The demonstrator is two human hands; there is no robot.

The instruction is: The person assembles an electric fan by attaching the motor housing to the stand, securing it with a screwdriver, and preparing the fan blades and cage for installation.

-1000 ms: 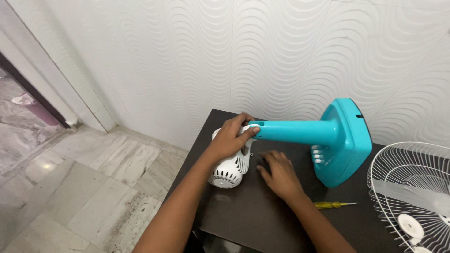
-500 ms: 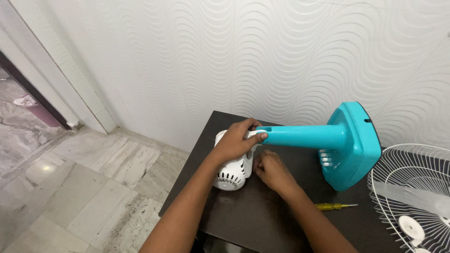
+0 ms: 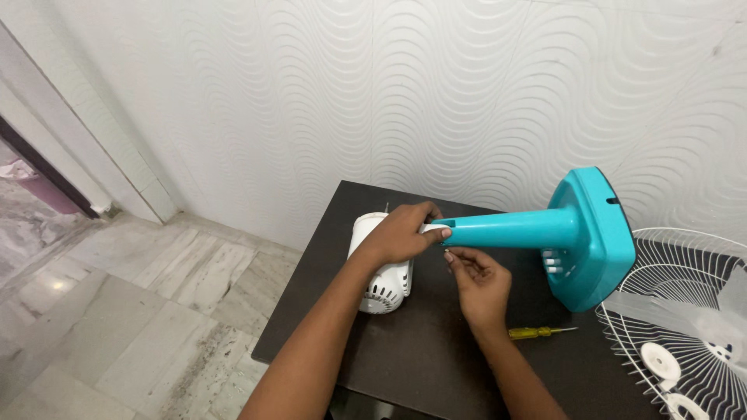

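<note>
On the dark worktop (image 3: pixel 436 350) I counted one white motor housing (image 3: pixel 375 272), one teal fan stand (image 3: pixel 545 233), one yellow screwdriver (image 3: pixel 537 333) and one wire guard (image 3: pixel 685 327). My left hand (image 3: pixel 401 233) gripped the housing where it met the stand's neck; my right hand (image 3: pixel 475 276) had its fingertips pinched together just below that joint.
</note>
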